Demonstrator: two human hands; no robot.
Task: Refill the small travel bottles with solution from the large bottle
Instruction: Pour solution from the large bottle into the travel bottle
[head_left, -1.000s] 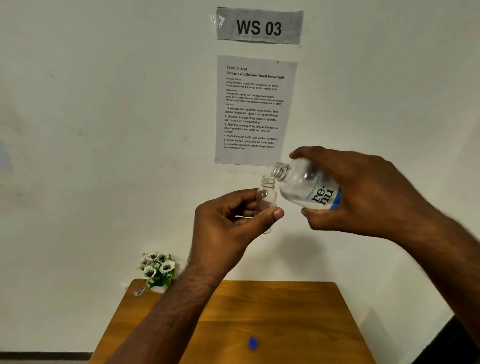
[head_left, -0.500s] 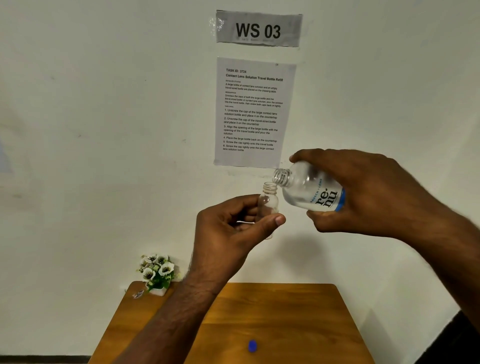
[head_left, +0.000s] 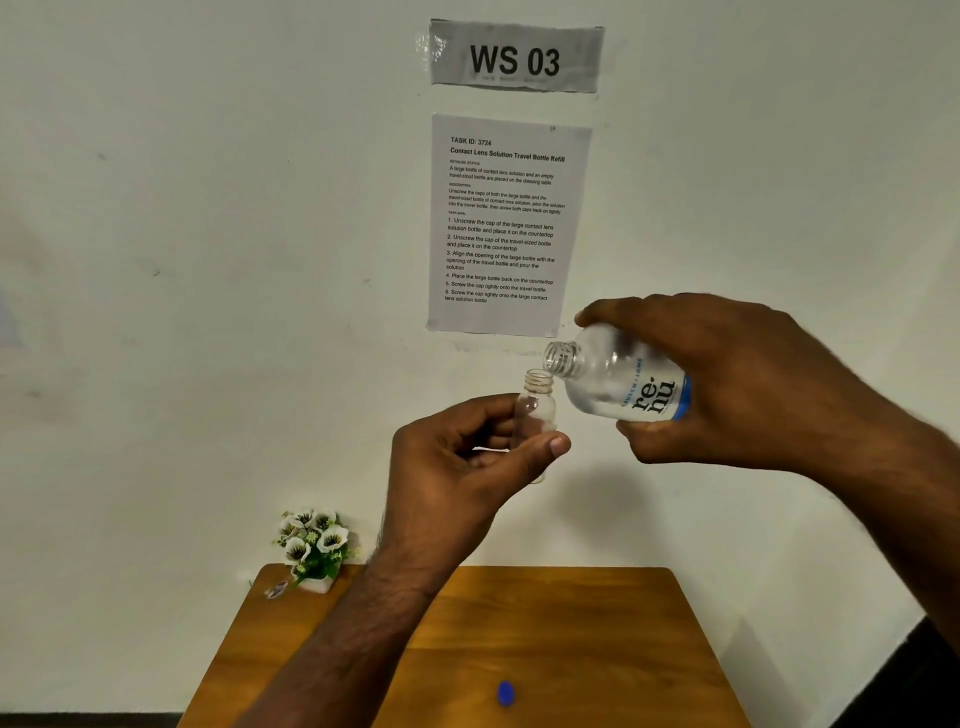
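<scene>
Head view: both bottles are uncapped. The right hand (head_left: 727, 379) grips the large bottle (head_left: 618, 382), tilted with its mouth just above and right of the small bottle (head_left: 537, 402), pinched upright by the left hand (head_left: 467, 467). No stream shows, so pouring seems just starting; capping remains. Below the small bottle lies the wooden table (head_left: 571, 649), bearing a blue cap (head_left: 506, 693) and flowers (head_left: 314, 543); behind it a white wall holds an instruction sheet (head_left: 506, 223).

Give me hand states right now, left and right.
Left hand: closed, gripping the small travel bottle, upright, cap off.
Right hand: closed, gripping the large bottle, tilted, its open neck just above the small one's mouth.
</scene>
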